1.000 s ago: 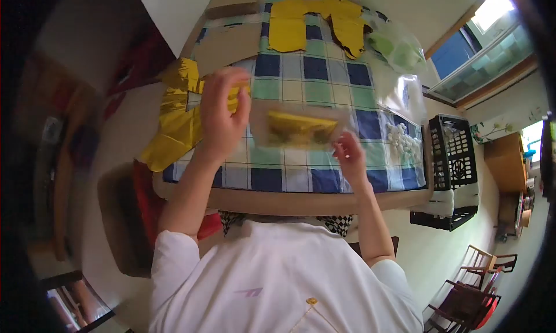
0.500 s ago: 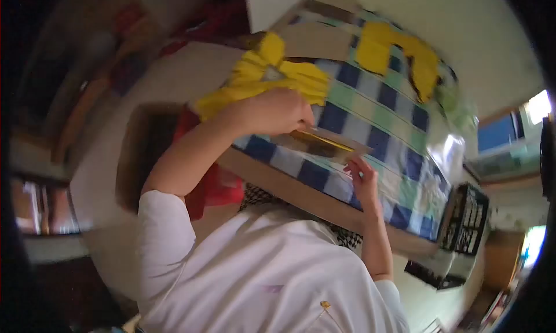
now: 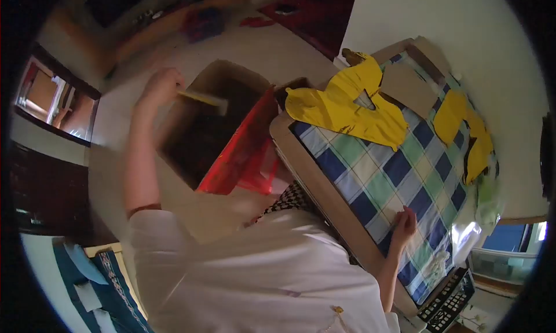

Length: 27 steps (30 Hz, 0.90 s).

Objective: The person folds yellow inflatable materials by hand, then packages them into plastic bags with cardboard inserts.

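Note:
My left hand (image 3: 160, 88) is raised at the left, closed on the end of a thin flat packet with a yellow edge (image 3: 202, 99). Motion blurs the packet, so its exact kind does not show. It hangs over the opening of a cardboard box (image 3: 227, 72) with a dark inside, draped with red plastic (image 3: 238, 150) on its near side. My right hand (image 3: 405, 222) is above the checked cloth (image 3: 379, 182) on the table, its fingers curled in and nothing visible in them. Yellow cut sheets (image 3: 350, 110) lie across the cloth's far left corner.
Another yellow piece (image 3: 452, 121) lies along the table's far side, near brown cardboard (image 3: 408, 90). Clear plastic (image 3: 463, 237) and a black tray with pale pieces (image 3: 446, 304) are at the right end. A wooden edge (image 3: 315, 182) borders the table.
My left hand has swung left with the packet, from above the checked cloth to above the box. My right hand has come away from the packet and curled. The view has turned left.

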Each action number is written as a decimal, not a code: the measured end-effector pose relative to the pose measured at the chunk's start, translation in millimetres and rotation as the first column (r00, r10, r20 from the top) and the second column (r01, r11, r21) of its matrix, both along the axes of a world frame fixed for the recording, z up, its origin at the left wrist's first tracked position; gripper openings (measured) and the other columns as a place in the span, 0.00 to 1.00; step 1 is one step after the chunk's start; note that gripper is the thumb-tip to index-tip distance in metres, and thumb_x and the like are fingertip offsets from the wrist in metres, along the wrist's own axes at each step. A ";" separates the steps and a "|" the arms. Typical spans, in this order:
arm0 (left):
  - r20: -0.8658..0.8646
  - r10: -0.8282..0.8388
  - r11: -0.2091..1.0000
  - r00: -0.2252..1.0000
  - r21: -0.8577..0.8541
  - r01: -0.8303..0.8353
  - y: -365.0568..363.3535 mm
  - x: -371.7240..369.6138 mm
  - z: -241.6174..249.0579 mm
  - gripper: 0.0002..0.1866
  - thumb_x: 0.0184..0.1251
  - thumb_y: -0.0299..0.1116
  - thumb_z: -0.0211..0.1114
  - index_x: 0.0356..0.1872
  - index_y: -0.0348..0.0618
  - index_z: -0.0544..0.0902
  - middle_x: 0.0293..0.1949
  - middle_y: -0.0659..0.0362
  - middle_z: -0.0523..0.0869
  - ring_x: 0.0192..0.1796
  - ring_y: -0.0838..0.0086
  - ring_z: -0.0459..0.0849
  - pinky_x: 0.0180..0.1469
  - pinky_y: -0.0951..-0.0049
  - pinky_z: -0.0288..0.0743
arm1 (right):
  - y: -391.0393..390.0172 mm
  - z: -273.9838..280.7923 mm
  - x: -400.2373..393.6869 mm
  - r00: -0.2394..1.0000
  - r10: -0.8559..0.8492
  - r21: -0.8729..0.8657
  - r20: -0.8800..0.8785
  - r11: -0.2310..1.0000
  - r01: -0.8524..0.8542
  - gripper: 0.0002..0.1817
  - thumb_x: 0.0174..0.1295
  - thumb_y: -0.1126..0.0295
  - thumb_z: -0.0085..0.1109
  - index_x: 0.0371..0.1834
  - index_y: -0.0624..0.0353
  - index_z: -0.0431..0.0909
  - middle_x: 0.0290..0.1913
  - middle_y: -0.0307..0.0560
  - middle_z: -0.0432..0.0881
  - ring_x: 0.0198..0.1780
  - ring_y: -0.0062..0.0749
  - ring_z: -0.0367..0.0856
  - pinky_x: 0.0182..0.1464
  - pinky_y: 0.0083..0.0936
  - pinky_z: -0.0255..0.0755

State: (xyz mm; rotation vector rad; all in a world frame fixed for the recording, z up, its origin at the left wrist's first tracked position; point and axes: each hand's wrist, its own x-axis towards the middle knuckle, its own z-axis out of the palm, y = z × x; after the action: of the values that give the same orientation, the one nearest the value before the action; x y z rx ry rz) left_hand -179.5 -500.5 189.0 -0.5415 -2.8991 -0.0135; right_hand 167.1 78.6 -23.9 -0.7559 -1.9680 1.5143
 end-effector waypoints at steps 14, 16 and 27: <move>0.146 -0.015 0.995 0.989 -0.096 0.029 -54.3 40.6 -174.8 0.08 0.50 0.23 0.59 0.30 0.44 0.86 0.34 0.49 0.85 0.42 0.54 0.83 0.49 0.60 0.76 | -18.8 21.2 2.4 0.999 0.034 0.174 0.024 0.984 -0.038 0.10 0.70 0.70 0.50 0.46 0.61 0.79 0.28 0.36 0.76 0.27 0.15 0.70 0.29 0.13 0.65; 0.205 0.033 0.975 0.978 -0.224 0.014 -60.1 37.0 -213.0 0.08 0.53 0.26 0.58 0.31 0.43 0.86 0.35 0.49 0.85 0.44 0.55 0.84 0.49 0.59 0.77 | -21.9 23.1 1.1 0.997 0.072 0.164 -0.027 0.984 -0.067 0.09 0.70 0.70 0.50 0.45 0.61 0.79 0.28 0.36 0.76 0.27 0.15 0.70 0.28 0.13 0.65; 0.445 0.126 0.859 0.887 -0.495 0.127 -38.2 8.8 -275.5 0.11 0.60 0.29 0.56 0.38 0.40 0.86 0.44 0.46 0.86 0.47 0.56 0.86 0.46 0.57 0.80 | -16.5 13.0 3.3 0.999 0.000 0.213 0.048 0.977 -0.010 0.10 0.70 0.70 0.50 0.47 0.61 0.79 0.31 0.36 0.77 0.31 0.16 0.73 0.34 0.14 0.69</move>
State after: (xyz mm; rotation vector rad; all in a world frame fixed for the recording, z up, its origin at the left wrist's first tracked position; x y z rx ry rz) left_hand -170.7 -538.8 -86.5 -0.7019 -3.3723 0.7603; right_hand 170.5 62.1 -10.9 -0.7009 -2.1272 1.2722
